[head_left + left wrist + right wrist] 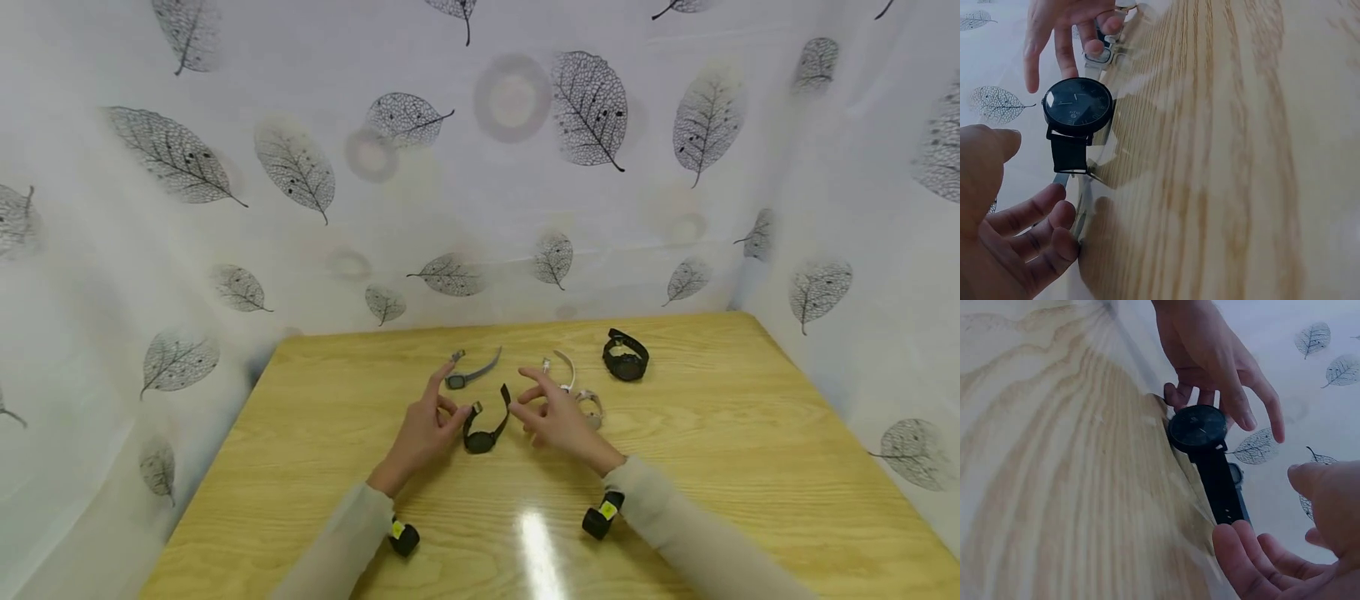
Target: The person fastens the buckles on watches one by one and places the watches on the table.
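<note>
A black wristwatch point(481, 442) with a round dark dial lies on the wooden table, its strap unfastened and both ends curving up and away from me. At its buckle end is my left hand point(420, 435), index finger stretched forward and thumb apart from the other fingers. My right hand point(564, 423) is beside the free strap end. In the right wrist view its fingertips point(1232, 540) come right at the tip of the strap point(1219, 487), thumb raised away. The left wrist view shows the dial point(1077, 105) between the two hands, with my left fingers point(1054, 200) just below the buckle.
Behind the black watch lies a grey-strapped watch point(456, 382). A white-strapped watch point(572, 367) and a pale beige one point(593, 414) are partly behind my right hand. Farther right sits another black watch point(627, 367). A leaf-patterned curtain point(510, 208) surrounds the table point(750, 467).
</note>
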Tool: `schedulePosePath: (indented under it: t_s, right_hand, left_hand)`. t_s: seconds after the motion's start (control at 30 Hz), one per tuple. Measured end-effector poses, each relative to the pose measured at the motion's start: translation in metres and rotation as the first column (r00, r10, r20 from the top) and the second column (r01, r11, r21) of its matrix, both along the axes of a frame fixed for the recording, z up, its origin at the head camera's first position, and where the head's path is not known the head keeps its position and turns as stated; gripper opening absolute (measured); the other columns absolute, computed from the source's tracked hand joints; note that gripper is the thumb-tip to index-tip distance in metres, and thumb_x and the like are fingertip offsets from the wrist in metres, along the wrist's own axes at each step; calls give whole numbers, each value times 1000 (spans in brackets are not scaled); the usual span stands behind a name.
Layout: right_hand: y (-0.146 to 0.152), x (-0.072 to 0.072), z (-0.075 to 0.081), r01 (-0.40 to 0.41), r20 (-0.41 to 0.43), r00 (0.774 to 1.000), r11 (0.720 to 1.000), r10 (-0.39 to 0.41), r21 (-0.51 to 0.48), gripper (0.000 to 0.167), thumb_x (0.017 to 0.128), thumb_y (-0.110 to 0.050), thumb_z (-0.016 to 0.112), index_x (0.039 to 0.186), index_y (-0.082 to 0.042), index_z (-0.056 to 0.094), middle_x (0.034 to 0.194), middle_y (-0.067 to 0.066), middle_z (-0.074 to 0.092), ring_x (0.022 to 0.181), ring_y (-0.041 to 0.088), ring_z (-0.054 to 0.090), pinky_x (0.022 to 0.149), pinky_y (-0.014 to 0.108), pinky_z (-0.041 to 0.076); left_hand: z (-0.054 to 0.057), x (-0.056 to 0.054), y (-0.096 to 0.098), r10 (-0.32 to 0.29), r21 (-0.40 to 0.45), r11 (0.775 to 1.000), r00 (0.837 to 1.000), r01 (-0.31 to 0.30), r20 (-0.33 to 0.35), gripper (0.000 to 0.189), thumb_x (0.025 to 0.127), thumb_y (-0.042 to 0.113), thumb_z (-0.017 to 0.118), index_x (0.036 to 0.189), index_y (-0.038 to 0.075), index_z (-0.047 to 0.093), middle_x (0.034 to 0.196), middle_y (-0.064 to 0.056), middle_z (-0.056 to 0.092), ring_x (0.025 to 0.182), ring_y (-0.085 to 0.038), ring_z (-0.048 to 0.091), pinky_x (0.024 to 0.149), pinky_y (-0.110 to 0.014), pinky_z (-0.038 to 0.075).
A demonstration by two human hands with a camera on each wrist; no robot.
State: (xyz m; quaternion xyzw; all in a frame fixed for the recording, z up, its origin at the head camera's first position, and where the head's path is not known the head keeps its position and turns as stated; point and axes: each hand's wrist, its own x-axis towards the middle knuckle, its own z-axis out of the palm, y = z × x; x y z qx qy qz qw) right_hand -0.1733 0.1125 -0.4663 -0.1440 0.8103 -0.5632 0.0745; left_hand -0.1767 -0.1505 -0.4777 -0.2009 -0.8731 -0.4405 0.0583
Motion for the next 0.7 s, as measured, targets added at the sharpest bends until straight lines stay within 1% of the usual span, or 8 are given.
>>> schedulePosePath:
  t_s: [0.1, 0.2, 0.33, 0.57, 0.7]
  right_hand:
    - [-6, 1, -5, 37, 13, 999, 999, -38, 29, 69, 100, -30, 70, 159, -17, 36, 118, 13, 66, 72, 24, 71, 50, 38, 59]
    - [-12, 3, -7, 77, 37, 996, 996, -78, 39, 72, 99, -32, 72, 159, -13, 37, 110, 9, 67, 67, 22, 70, 48, 38, 57]
    - [-19, 3, -9, 95, 57, 994, 994, -98, 44, 73, 99, -32, 72, 159, -11, 36, 100, 6, 68, 63, 22, 68, 46, 38, 56]
    - [-26, 1, -10, 105, 19, 994, 990, -108, 94, 70, 99, -28, 72, 157, -7, 38, 90, 4, 73, 53, 20, 64, 44, 36, 54]
    - [-29, 1, -13, 116, 5, 993, 988, -117, 106, 68, 99, -26, 73, 155, -6, 41, 82, 3, 73, 46, 18, 60, 42, 34, 52]
  left_hand:
    - [-1, -1, 0, 6, -12, 1000, 1000, -6, 12, 74, 101, 22, 69, 162, 16, 27, 90, -3, 71, 62, -6, 63, 59, -26, 54]
    - [-1, -1, 2, 13, -26, 1000, 1000, -12, 29, 73, 101, 22, 70, 161, 17, 28, 88, -1, 71, 63, -6, 63, 61, -27, 55]
    - [-1, -1, 6, 17, -32, 999, 999, -15, 39, 75, 99, 21, 72, 160, 18, 29, 84, 1, 70, 62, -7, 62, 61, -28, 54]
    - [-4, -3, 7, 18, -33, 999, 999, -17, 38, 75, 98, 22, 73, 159, 21, 30, 80, 4, 68, 63, -6, 61, 62, -28, 53]
    - [-4, -2, 8, 13, -45, 999, 999, -11, 38, 76, 98, 20, 74, 160, 20, 29, 78, 4, 68, 62, -7, 60, 61, -29, 52]
